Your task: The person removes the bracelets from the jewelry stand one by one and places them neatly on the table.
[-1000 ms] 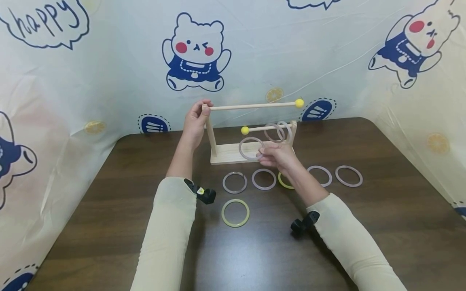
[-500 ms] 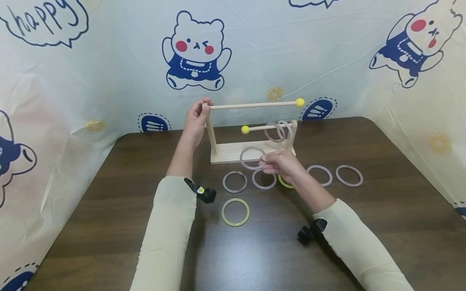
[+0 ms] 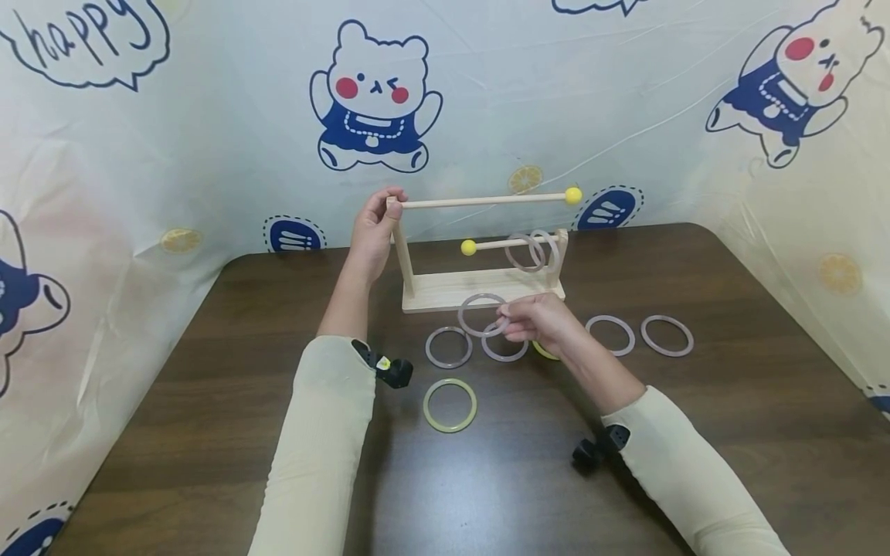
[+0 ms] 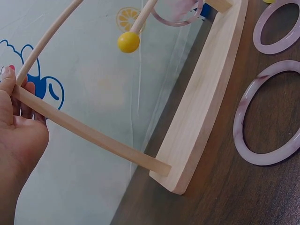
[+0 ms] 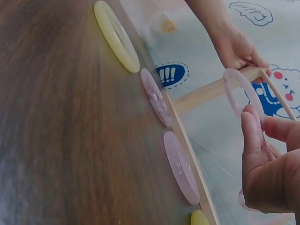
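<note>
My left hand (image 3: 374, 239) grips the top of the left post of a pale wooden bangle stand (image 3: 452, 293). In the left wrist view its thumb and fingers are around the corner where the post meets the upper rod (image 4: 47, 40). My right hand (image 3: 545, 323) pinches a pale purple bangle (image 3: 461, 318) between thumb and fingers, in front of the stand's base and above the table. Two purplish bangles (image 3: 555, 253) hang on the lower rod (image 3: 490, 245), near the right post. The upper rod carries no bangle and ends in a yellow ball (image 3: 573, 195).
On the dark wooden table (image 3: 278, 463), several bangles lie in a row before the stand, among them a greyish one (image 3: 428, 347) and a far-right purple one (image 3: 688, 340). A yellow bangle (image 3: 545, 352) is partly behind my right hand. A yellow-green bangle (image 3: 426, 405) lies nearer.
My right hand has moved down and slightly toward me with the pale purple bangle, away from the stand's base. The left hand stays on the post.
</note>
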Available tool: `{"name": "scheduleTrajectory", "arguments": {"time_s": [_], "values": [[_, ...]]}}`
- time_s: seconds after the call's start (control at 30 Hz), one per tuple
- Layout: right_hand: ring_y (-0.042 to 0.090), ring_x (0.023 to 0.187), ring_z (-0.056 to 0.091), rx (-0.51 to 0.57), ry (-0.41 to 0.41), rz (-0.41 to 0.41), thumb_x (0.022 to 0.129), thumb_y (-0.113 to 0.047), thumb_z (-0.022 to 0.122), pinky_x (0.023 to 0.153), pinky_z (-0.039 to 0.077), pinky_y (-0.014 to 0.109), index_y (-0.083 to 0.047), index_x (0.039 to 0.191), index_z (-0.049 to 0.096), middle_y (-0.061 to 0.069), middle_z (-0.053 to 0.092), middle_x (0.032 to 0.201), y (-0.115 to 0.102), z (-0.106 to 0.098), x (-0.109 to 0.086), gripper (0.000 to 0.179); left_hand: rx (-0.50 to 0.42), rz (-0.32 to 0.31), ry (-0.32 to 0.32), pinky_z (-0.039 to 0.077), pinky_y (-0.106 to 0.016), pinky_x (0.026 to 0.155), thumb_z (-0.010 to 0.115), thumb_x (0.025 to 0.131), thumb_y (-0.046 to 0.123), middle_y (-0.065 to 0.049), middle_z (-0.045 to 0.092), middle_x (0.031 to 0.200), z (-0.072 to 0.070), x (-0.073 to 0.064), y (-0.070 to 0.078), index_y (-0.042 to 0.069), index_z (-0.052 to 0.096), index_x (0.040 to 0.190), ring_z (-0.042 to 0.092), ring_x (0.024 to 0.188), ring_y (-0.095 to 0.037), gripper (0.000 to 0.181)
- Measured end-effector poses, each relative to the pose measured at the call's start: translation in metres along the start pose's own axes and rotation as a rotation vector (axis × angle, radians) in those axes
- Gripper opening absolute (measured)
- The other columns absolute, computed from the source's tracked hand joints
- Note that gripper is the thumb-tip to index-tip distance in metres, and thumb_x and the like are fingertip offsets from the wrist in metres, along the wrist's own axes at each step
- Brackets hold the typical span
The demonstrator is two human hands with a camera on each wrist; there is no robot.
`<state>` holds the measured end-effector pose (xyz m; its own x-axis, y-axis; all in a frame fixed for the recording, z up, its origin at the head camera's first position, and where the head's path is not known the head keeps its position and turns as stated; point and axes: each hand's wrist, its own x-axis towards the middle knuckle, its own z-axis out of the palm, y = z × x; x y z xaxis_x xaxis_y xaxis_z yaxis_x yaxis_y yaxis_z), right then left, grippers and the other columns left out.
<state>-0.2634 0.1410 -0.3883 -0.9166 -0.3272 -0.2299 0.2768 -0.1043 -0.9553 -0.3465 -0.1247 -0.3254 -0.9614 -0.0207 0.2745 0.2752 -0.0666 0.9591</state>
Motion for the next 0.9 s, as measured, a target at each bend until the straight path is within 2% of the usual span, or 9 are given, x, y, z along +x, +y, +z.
{"name": "scheduleTrajectory", "arguments": {"time_s": [0.1,0.4,0.73,0.9], "values": [[0.010,0.057,0.064,-0.028,-0.028,0.017,0.090,0.000,0.053,0.057,0.052,0.023,0.020,0.109,0.052,0.006,0.068,0.070,0.002,-0.003,-0.001,0.027,-0.023,-0.006,0.007,0.028,-0.030,0.101,0.054,0.091,0.023,-0.004,0.054,0.118,0.000,0.000,0.000,0.006,0.052,0.121,0.042,0.114,-0.017,0.034],[0.010,0.061,0.065,-0.064,-0.084,0.053,0.091,0.001,0.050,0.059,0.053,0.024,0.023,0.115,0.046,0.006,0.067,0.072,0.006,-0.012,-0.005,0.033,-0.008,-0.006,0.003,0.028,-0.031,0.102,0.054,0.091,0.025,-0.004,0.053,0.120,0.000,0.000,0.000,0.004,0.049,0.125,0.041,0.116,-0.016,0.041],[0.011,0.056,0.064,-0.112,-0.149,0.113,0.089,0.000,0.056,0.056,0.053,0.025,0.011,0.095,0.063,0.008,0.067,0.070,0.008,-0.015,-0.006,0.014,-0.049,-0.004,0.009,0.029,-0.029,0.101,0.055,0.091,0.022,-0.004,0.054,0.118,0.000,0.001,0.000,0.011,0.055,0.116,0.042,0.115,-0.017,0.027],[0.010,0.055,0.063,-0.174,-0.176,0.140,0.088,-0.001,0.058,0.056,0.053,0.025,0.017,0.102,0.059,0.008,0.067,0.071,0.009,-0.018,-0.008,0.023,-0.030,0.004,0.006,0.029,-0.030,0.101,0.054,0.091,0.023,-0.003,0.054,0.118,0.000,0.000,0.000,0.008,0.053,0.119,0.042,0.114,-0.017,0.032]]}}
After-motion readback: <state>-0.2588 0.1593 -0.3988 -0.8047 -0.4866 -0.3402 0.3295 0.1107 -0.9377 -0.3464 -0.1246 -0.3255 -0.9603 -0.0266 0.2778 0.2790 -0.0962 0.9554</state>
